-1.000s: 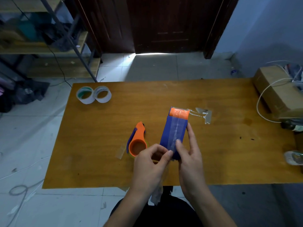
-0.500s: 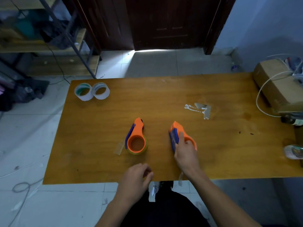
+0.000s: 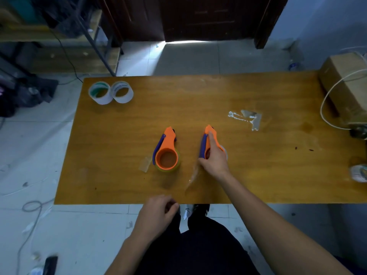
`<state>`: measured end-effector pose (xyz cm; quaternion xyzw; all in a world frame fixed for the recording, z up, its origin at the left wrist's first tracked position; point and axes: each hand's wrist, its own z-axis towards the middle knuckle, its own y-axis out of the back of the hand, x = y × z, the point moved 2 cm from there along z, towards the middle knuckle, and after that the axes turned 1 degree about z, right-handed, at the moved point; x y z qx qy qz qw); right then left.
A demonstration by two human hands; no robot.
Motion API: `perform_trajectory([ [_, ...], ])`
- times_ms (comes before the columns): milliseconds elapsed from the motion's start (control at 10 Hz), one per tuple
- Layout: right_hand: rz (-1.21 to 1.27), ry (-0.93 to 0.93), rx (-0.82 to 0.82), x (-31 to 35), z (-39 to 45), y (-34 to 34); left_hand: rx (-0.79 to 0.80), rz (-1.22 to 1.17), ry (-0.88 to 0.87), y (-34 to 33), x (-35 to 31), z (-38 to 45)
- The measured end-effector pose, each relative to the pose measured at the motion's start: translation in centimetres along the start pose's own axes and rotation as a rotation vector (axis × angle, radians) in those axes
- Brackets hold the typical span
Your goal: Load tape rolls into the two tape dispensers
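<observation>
Two orange and blue tape dispensers lie side by side in the middle of the wooden table (image 3: 258, 175). The left dispenser (image 3: 167, 149) lies free, with a clear tape roll showing beneath its ring. My right hand (image 3: 214, 158) rests on the right dispenser (image 3: 209, 139), index finger along its top, covering its ring. A strip of clear tape (image 3: 193, 178) trails from it toward the table's front edge. My left hand (image 3: 157, 212) hovers at the front edge with fingers curled and holds nothing I can see. Two empty white tape cores (image 3: 110, 92) stand at the back left corner.
A cardboard box (image 3: 345, 86) with a white cable lies at the table's right end. Torn tape scraps (image 3: 246, 118) stick to the wood right of centre. A small tape piece (image 3: 145, 166) lies left of the left dispenser. Shelving stands beyond on the left.
One second ago both hands held the right dispenser up and handled its tape. It now lies on the table under my right hand, and my left hand has drawn back to the front edge.
</observation>
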<state>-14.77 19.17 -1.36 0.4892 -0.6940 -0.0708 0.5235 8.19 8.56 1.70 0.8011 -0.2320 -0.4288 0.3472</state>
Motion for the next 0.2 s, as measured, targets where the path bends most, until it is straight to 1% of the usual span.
perform_trajectory([
  [100,-0.108,0.002,0.112,0.9,-0.2,0.7,0.015,-0.022,0.015,0.0,0.1,0.0],
  [200,-0.302,0.027,0.097,1.4,-0.2,2.2,-0.066,-0.130,0.041,1.5,0.3,0.5],
])
